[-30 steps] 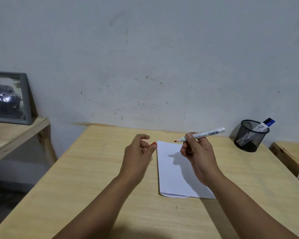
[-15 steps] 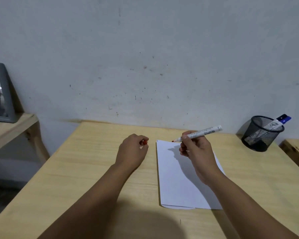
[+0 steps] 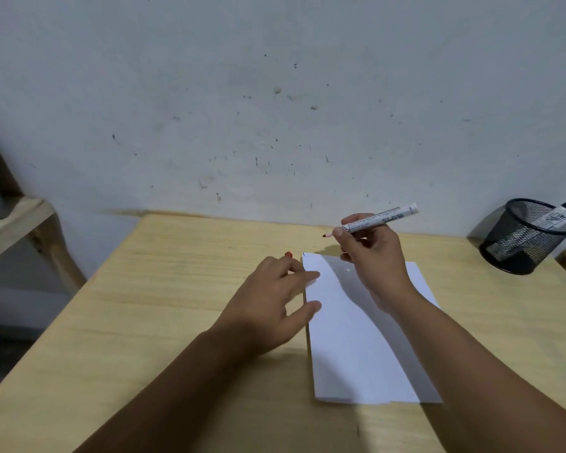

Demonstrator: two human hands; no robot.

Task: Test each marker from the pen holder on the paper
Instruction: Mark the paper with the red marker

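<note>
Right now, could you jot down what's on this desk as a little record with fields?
Surface: wooden table against a pale wall
Paper: white sheet flat on the table, no marks visible
Right hand: holds an uncapped red-tipped marker, tip above the paper's far edge
Left hand: fingertips on the paper's left edge; red cap beside it
Holder: black mesh pen holder, far right, with a blue-capped marker inside
</note>
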